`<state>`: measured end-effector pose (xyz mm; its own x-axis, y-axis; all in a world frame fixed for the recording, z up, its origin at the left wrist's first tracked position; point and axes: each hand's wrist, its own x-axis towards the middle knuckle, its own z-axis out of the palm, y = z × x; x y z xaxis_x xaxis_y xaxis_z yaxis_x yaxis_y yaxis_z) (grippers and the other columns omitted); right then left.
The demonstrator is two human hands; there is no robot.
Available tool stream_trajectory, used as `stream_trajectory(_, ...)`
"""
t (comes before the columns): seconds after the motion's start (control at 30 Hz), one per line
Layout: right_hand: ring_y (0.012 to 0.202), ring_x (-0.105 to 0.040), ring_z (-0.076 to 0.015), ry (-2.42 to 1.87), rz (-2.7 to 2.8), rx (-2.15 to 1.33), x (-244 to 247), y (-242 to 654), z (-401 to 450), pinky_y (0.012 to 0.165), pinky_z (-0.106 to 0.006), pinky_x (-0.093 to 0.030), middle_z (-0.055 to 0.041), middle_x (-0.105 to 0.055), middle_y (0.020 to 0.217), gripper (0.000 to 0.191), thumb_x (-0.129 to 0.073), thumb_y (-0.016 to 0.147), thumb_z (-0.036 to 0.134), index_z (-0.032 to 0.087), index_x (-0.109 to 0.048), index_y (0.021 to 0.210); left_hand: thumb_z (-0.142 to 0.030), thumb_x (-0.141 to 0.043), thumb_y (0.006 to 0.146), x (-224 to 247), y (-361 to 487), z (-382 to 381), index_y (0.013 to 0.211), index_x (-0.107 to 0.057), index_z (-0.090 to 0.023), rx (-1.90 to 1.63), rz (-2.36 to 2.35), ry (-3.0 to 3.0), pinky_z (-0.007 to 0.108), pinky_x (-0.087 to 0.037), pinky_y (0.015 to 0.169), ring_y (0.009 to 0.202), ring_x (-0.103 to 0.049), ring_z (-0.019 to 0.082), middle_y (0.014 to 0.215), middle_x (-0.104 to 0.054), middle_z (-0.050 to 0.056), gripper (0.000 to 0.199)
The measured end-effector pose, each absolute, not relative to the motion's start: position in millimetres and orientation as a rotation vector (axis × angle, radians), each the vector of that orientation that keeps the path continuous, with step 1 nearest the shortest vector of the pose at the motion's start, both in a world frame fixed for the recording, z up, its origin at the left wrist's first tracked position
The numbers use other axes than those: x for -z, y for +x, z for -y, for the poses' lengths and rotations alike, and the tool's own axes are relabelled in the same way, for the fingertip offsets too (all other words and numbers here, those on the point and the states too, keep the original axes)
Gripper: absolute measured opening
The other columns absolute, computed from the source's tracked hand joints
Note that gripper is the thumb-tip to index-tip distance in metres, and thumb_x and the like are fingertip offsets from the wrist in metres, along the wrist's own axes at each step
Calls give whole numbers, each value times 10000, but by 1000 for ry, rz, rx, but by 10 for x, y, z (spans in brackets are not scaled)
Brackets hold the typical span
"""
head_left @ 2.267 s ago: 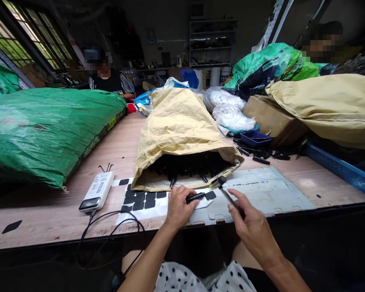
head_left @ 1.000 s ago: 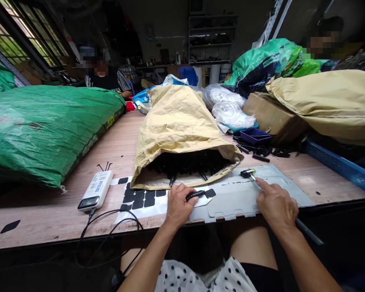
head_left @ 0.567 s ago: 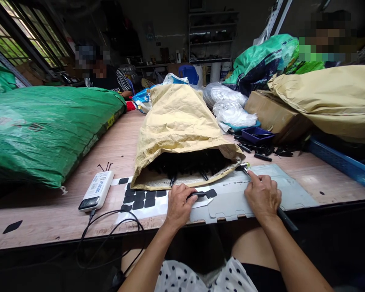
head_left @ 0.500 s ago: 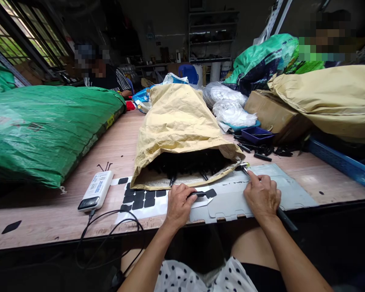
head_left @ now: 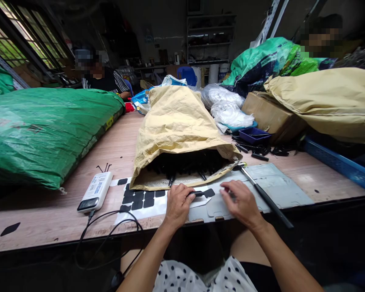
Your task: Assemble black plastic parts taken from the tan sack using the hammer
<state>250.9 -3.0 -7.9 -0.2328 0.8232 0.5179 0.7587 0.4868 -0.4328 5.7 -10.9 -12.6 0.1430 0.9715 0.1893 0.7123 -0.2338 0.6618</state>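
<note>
My left hand (head_left: 178, 202) is closed on a slim black piece (head_left: 197, 193), whose far end meets a black square patch (head_left: 209, 193). Just right of that patch, my right hand (head_left: 239, 201) has its fingers bent and apart, with nothing seen between them. A black-handled hammer (head_left: 266, 196) lies on the grey board (head_left: 280, 182) beyond my right hand. White backing paper with black square stickers (head_left: 143, 199) is left of my left hand. Behind my hands, the open tan sack (head_left: 176, 117) shows many black pieces inside.
A white device (head_left: 95, 192) with a black cable stands left, near a big green sack (head_left: 48, 134). To the right are a purple tray (head_left: 254, 136), loose black pieces, a carton (head_left: 272, 115) and a blue basket (head_left: 337, 162). Two people are farther back.
My right hand has let go of the hammer and moved left toward the black patch. The hammer now rests on the board. My left hand keeps its hold; the view has shifted slightly.
</note>
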Motion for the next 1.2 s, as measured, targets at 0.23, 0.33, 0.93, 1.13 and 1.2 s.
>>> stream_trajectory(0.23, 830, -513, -199, -1193, 2270, -207, 96, 2105, 23, 758, -330, -353, -44, -627, 876, 238, -633, 918, 432, 195, -614, 922, -272, -559, 970, 96, 68, 126, 1067, -713, -270, -792, -1612, 2095, 395, -354, 888, 993, -505, 230, 1005, -658, 18, 182)
stream_trajectory(0.33, 841, -507, -202, -1208, 2309, -173, 130, 2090, -27, 747, -329, -328, -42, -626, 883, 264, -618, 934, 460, 197, -610, 932, -266, -571, 971, 75, 70, 140, 1071, -710, -273, -776, -1580, 2114, 400, -347, 892, 996, -504, 232, 998, -661, 14, 172)
stream_trajectory(0.93, 834, -511, -194, -1162, 2334, -145, 233, 2117, -96, 718, -324, -302, -32, -638, 850, 242, -552, 985, 427, 207, -627, 916, -257, -693, 871, 79, 79, 174, 995, -722, -264, -919, -1588, 2059, 417, -385, 905, 1009, -551, 259, 952, -712, 25, 128)
stream_trajectory(1.13, 806, -491, -186, -1150, 2351, -109, 241, 2106, -67, 726, -328, -294, -27, -620, 814, 271, -554, 985, 422, 201, -606, 837, -219, -666, 875, 87, 82, 182, 964, -725, -266, -902, -1598, 2089, 428, -370, 916, 1015, -539, 259, 937, -708, 22, 116)
stream_trajectory(1.2, 802, -493, -185, -1134, 2346, -115, 245, 2109, -64, 732, -327, -300, -27, -617, 802, 280, -550, 987, 421, 199, -603, 825, -227, -662, 878, 94, 81, 175, 974, -729, -272, -896, -1594, 2091, 433, -367, 921, 1013, -541, 260, 930, -710, 22, 125)
